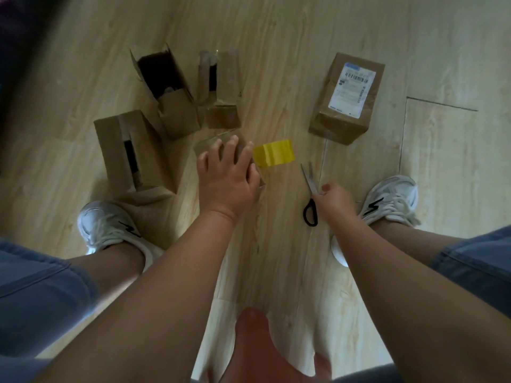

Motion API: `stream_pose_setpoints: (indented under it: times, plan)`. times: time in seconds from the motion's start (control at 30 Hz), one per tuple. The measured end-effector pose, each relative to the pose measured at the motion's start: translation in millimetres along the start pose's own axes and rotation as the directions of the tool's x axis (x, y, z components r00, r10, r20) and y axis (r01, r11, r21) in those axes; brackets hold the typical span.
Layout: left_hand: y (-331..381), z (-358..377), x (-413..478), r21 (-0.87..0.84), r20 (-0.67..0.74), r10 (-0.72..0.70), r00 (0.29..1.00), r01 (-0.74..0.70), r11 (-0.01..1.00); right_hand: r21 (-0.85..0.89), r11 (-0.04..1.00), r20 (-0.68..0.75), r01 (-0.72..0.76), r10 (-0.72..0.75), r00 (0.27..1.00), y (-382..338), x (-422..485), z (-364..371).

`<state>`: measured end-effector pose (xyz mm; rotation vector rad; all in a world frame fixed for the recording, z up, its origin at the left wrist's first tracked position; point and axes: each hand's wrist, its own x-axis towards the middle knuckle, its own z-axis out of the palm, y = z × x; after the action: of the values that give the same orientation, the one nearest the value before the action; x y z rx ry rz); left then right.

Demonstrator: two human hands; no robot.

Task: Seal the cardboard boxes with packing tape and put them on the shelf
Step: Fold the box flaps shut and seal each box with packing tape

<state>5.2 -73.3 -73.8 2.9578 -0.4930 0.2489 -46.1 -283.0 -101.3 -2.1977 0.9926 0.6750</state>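
1. Forearms reach down from the crouching person. The left hand (226,178) lies spread on the small box (210,142), pressing rather than clasping it, and the right hand (333,197) has its grip clenched on the scissors (309,193).
2. Yellow tape (273,154) juts loose just right of the left grip. It could fold onto itself or stick to the floor (276,37).
3. The blades angle toward that tape, so a hurried snip could nick the fingertips.
4. Pale wood-look flooring carries everything. Three open boxes (177,114) sit left of and beyond the left grip, and a labelled box (345,106) sits beyond the right one. No shelf shows.

Head view looks steeply down onto floor (276,37).
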Motion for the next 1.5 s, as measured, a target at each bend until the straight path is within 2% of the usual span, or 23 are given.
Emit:
stream_pose_setpoints:
  times: [0.13, 0.27, 0.37, 0.53, 0.67, 0.73, 0.8, 0.87, 0.93, 1.13, 1.23, 1.37, 1.5]
  plan:
    - [0.2, 4.5, -4.8, 0.007, -0.067, 0.008, 0.998, -0.007, 1.000, -0.105, 0.993, 0.020, -0.054, 0.057, 0.998, 8.7, 6.3, 15.0]
    - [-1.3, 6.6, -3.9, 0.017, -0.099, 0.012, 0.995, -0.010, 1.000, -0.093, 0.991, -0.040, -0.100, 0.096, 0.995, 10.5, 11.4, 29.2]
    - [-1.1, 6.6, -4.2, 0.008, -0.089, 0.010, 0.996, -0.009, 1.000, -0.102, 0.986, -0.089, -0.135, 0.126, 0.988, 11.0, 15.9, 35.5]
    - [-0.7, 6.2, -3.9, 0.001, -0.085, 0.006, 0.996, -0.006, 1.000, -0.162, 0.964, -0.054, -0.209, 0.203, 0.978, 14.7, 13.3, 40.3]
    - [-1.2, 6.3, -4.1, -0.009, -0.091, 0.005, 0.996, -0.006, 1.000, -0.136, 0.977, -0.039, -0.167, 0.163, 0.986, 18.5, 13.8, 40.8]
    - [-1.0, 6.6, -4.6, -0.015, -0.094, 0.001, 0.996, -0.003, 1.000, -0.080, 0.986, -0.001, -0.147, 0.148, 0.989, 17.4, 14.6, 37.1]
    - [-0.7, 5.6, -4.4, -0.037, -0.083, -0.010, 0.997, 0.007, 0.999, 0.049, 0.982, 0.069, -0.184, 0.180, 0.981, 10.7, 13.6, 28.4]
    - [-1.3, 2.6, -3.8, -0.073, -0.056, -0.029, 0.998, 0.025, 0.997, 0.253, 0.929, 0.180, -0.271, 0.230, 0.956, 3.0, 13.4, 17.7]
    - [-2.6, -0.8, -3.2, -0.111, -0.013, -0.045, 0.999, 0.043, 0.993, 0.374, 0.870, 0.282, -0.321, 0.223, 0.933, -2.4, 12.8, 6.6]
    - [-4.9, -22.6, 2.4, -0.146, 0.164, -0.075, 0.983, 0.100, 0.984, 0.473, 0.873, 0.342, -0.122, -0.054, 0.938, -13.7, -2.9, -27.2]
    - [-6.0, -30.8, 4.3, -0.142, 0.289, -0.092, 0.953, 0.138, 0.980, 0.482, 0.873, 0.432, -0.071, -0.166, 0.887, -23.9, -23.8, -40.7]
    - [-8.9, -38.0, 4.7, -0.190, 0.364, -0.096, 0.927, 0.175, 0.966, 0.488, 0.872, 0.596, -0.032, -0.306, 0.743, -24.2, -42.3, -56.4]
    - [-11.7, -43.2, 5.6, -0.194, 0.386, -0.107, 0.916, 0.194, 0.962, 0.413, 0.911, 0.716, 0.015, -0.334, 0.613, -17.5, -51.0, -70.8]
